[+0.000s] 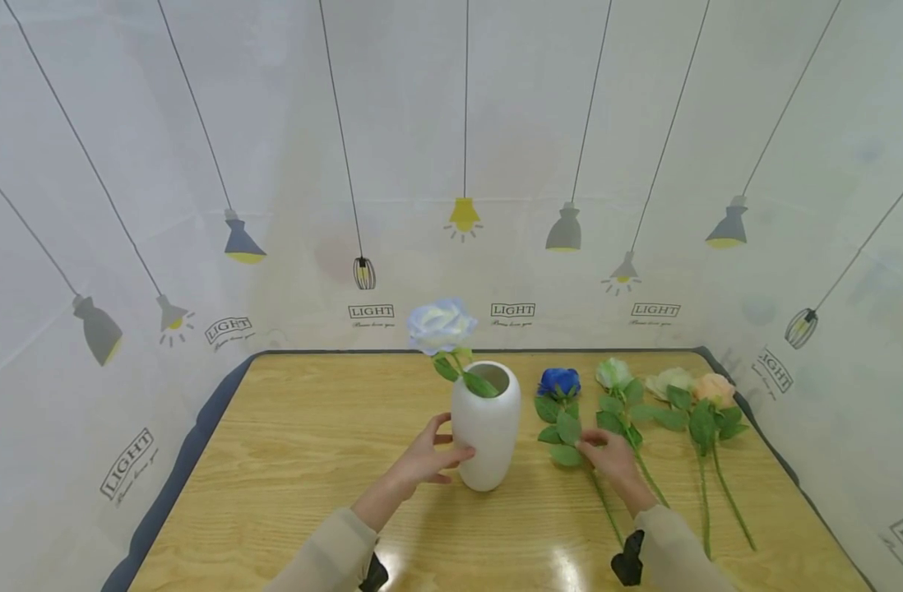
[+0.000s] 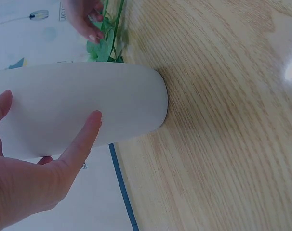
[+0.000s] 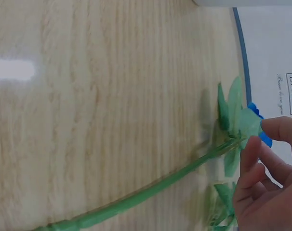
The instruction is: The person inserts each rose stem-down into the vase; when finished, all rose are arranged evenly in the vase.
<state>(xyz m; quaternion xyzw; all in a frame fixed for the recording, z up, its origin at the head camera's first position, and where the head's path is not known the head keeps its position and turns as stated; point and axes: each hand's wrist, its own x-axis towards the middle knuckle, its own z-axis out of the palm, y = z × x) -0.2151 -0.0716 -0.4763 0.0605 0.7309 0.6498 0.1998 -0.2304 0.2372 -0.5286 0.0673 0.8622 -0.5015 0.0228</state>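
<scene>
A tall white vase (image 1: 487, 436) stands upright on the table. My left hand (image 1: 422, 456) holds its left side, with the thumb across the front and the other fingers partly hidden behind. One pale blue-and-white artificial rose (image 1: 442, 326) is in the vase, its bloom leaning left above the rim. To the right of the vase, my right hand (image 1: 613, 460) pinches a blue artificial rose (image 1: 558, 383) among its green leaves (image 3: 235, 103), below the bloom. That rose's long stem (image 3: 151, 191) slants back toward me along the table.
Farther right lie a whitish-green rose (image 1: 613, 374), a cream rose (image 1: 669, 382) and a peach rose (image 1: 715, 390), stems pointing toward me. The wooden table (image 1: 289, 460) meets a lamp-printed backdrop (image 1: 422, 148) at its back and sides.
</scene>
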